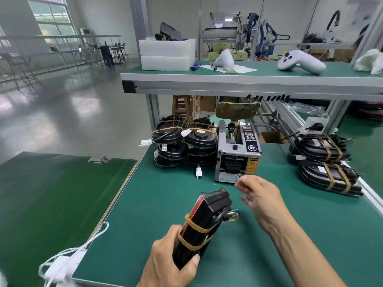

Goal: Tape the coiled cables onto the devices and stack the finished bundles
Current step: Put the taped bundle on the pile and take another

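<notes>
1. Head view: left hand (pixel 172 259) at six o'clock is closed round a black box-shaped device (pixel 204 223) with two tan tape bands, tilted above the green bench mat (pixel 145 204).
2. Right hand (pixel 261 199) pinches a clear tape strip (pixel 238 177) at the grey tape dispenser (pixel 238 152), twelve o'clock of the device.
3. Finished black bundles (pixel 184 139) are stacked at eleven o'clock; more taped bundles (pixel 325 164) lie at two o'clock.
</notes>
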A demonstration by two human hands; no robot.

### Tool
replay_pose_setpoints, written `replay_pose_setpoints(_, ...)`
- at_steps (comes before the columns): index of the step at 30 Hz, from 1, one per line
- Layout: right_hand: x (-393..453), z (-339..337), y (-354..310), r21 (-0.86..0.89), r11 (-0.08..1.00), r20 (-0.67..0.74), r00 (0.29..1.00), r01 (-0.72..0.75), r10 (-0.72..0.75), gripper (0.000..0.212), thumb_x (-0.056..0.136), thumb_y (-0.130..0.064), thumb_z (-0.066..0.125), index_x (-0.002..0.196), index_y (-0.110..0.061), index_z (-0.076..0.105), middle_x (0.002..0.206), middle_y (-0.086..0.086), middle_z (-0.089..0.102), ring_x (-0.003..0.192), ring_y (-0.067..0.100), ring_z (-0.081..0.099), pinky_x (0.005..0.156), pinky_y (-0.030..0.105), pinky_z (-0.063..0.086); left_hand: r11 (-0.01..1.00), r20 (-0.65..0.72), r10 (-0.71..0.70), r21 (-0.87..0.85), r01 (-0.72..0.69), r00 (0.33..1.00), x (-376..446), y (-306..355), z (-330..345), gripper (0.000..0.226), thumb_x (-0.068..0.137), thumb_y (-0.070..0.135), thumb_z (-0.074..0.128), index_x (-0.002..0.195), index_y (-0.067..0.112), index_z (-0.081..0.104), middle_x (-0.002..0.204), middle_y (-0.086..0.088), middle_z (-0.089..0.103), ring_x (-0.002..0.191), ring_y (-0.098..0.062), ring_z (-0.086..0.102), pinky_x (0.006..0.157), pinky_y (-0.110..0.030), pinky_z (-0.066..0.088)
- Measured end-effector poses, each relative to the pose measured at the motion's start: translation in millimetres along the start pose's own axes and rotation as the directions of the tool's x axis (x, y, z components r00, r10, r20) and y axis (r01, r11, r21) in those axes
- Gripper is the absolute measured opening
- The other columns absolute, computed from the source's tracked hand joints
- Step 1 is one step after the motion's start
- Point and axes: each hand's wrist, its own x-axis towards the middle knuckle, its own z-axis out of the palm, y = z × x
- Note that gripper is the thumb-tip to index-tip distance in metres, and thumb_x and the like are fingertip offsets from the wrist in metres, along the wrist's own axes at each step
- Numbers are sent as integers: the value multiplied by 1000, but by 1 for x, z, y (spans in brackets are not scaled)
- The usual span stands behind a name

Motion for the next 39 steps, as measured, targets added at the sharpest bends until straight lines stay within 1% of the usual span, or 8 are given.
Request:
replay_pose_setpoints(3, -25, 0, -15, -45, 997, 237, 969, -55, 64, 8, 90, -16, 78, 84, -14, 74, 118, -2, 78, 109, 17, 75, 100, 41, 53, 999, 20, 38, -21, -38, 999, 0, -2, -3, 36, 72, 31, 76, 103, 41, 59, 69, 12, 63, 56, -9, 60, 54, -22, 50)
replay_pose_setpoints(6, -36, 6, -15, -115, 991, 227, 969, -69, 94, 14, 93, -13, 73, 102, -3, 69, 104, -3, 79, 101, 16, 73, 107, 43, 53, 998, 28, 61, -33, -60, 998, 1, -4, -3, 35, 74, 32, 76, 103, 40, 59, 69, 14, 61, 55, -7, 56, 54, -19, 46)
replay_pose_setpoints(11, -46, 13, -5, 18, 993, 168, 979, -121, 116, 8, 94, -8, 72, 92, -1, 76, 102, 31, 68, 99, 35, 64, 87, 37, 51, 996, 25, 79, -49, -77, 997, 1, -3, -2, 35, 74, 33, 75, 103, 41, 58, 71, 14, 62, 55, -8, 57, 54, -17, 46)
replay_pose_setpoints(14, -48, 16, -1, 24, 995, 145, 985, -92, 88, 15, 92, -7, 73, 79, -6, 80, 120, 7, 77, 107, 31, 73, 89, 40, 54, 995, 13, 87, -44, -87, 996, 1, -4, -1, 35, 73, 35, 75, 103, 41, 58, 72, 12, 63, 57, -9, 57, 54, -19, 47)
replay_pose_setpoints(18, -50, 21, 3, 44, 996, 124, 990, -77, 71, 15, 90, -9, 75, 77, -8, 82, 117, 2, 78, 104, 20, 71, 81, 34, 49, 994, 7, 104, -44, -103, 995, 1, -6, 0, 35, 74, 35, 75, 103, 41, 57, 71, 13, 62, 55, -9, 56, 53, -18, 46)
replay_pose_setpoints(23, -53, 27, 8, 39, 998, 79, 996, -44, 40, 12, 85, -9, 77, 75, -9, 83, 110, -6, 80, 116, 12, 69, 98, 35, 50, 993, 8, 114, -42, -114, 993, 1, -8, 0, 35, 75, 34, 76, 104, 41, 56, 71, 13, 62, 55, -7, 55, 53, -15, 45)
replay_pose_setpoints(27, -56, 29, 10, 13, 1000, 67, 998, -12, 11, 11, 84, -9, 76, 77, -9, 84, 111, -6, 79, 123, 15, 66, 115, 47, 43, 992, 4, 118, -43, -118, 993, 1, -7, 1, 36, 75, 34, 76, 104, 41, 56, 72, 16, 61, 56, -5, 55, 54, -13, 44)
replay_pose_setpoints(39, -53, 30, 15, 1, 1000, 37, 999, 2, -2, 11, 84, -8, 74, 79, -6, 83, 111, -4, 80, 124, 25, 65, 115, 54, 42, 990, -6, 133, -40, -133, 991, 2, -7, 2, 35, 74, 35, 76, 102, 41, 55, 71, 18, 59, 55, -4, 53, 54, -13, 43)
